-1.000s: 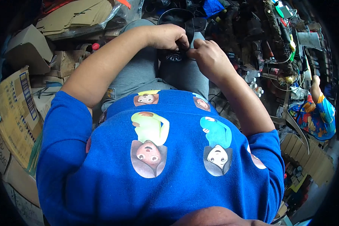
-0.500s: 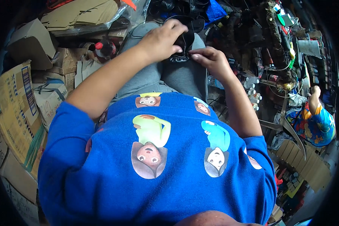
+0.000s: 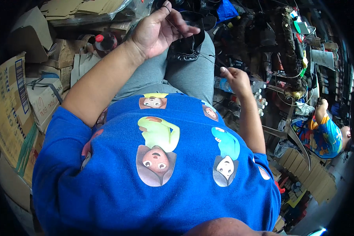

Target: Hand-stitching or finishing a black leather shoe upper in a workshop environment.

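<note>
A black leather-like piece [image 3: 198, 41], possibly a shoe part, rests between my knees, its near edge [image 3: 185, 56] shiny and puckered. Dark thread [image 3: 207, 55] runs from it toward my right hand [image 3: 236, 80], which is closed around the strand out to the right of my knee. Above and left of the piece is my left hand [image 3: 155, 33], palm turned partly up and fingers bent. Thread passes around its thumb and across its fingers. Whether a needle is in either hand is too small to tell.
Cardboard boxes [image 3: 47, 98] and a red-capped bottle [image 3: 105, 42] stand on my left, below flat cardboard pieces [image 3: 82, 10]. At right are small bottles [image 3: 259, 94], cluttered tools and a curved pale strip [image 3: 301, 143]. Another person in a colourful shirt [image 3: 322, 131] sits beyond.
My hands have moved apart: the left up and left with its palm turning over, the right out and down to the right. Thread now shows stretched between the black piece and my right hand.
</note>
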Demonstrator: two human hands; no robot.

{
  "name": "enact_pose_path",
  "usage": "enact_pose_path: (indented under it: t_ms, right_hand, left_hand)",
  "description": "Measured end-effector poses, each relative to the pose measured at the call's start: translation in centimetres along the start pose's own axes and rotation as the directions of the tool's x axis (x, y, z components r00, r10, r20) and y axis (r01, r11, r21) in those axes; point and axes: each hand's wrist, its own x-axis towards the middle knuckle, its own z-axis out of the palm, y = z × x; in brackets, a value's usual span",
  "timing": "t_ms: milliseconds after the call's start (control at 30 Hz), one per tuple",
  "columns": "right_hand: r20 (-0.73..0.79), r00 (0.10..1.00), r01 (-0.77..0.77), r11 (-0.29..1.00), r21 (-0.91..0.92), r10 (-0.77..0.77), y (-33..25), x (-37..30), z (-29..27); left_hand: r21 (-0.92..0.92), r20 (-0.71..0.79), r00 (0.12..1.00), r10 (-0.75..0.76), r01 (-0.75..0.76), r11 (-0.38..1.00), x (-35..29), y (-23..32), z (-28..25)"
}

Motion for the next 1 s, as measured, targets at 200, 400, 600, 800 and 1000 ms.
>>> enact_pose_path:
  t_ms: [200, 400, 600, 800, 1000]
  right_hand:
    - [-0.299, 0.868, 0.309, 0.902, -0.301, -0.396, 4.8, -0.2, 1.2]
    - [-0.187, 0.98, 0.066, 0.997, -0.032, -0.071, 6.6, -0.5, 2.1]
    - [-0.397, 0.914, 0.207, 0.738, 0.642, 0.088, 4.6, -0.4, -2.8]
    - [-0.038, 0.876, 0.482, 0.869, 0.109, -0.481, -10.5, 1.9, -4.0]
    - [0.147, 0.9, 0.429, 0.891, -0.148, -0.409, -11.6, 5.9, -2.9]
  left_hand:
    - [0.093, -0.3, 0.951, -0.078, 0.11, 0.99, -0.7, 2.5, -2.9]
    - [0.033, -0.208, 0.976, -0.061, 0.069, 0.997, -1.7, 4.3, -6.9]
    - [0.866, -0.34, 0.89, -0.304, 0.423, 0.268, -7.6, 13.9, -7.8]
    - [0.77, -0.447, 0.89, -0.095, 0.437, 0.466, -10.2, 15.4, -7.0]
    - [0.933, -0.308, 0.914, -0.265, 0.236, -0.271, -5.6, 12.1, -2.2]
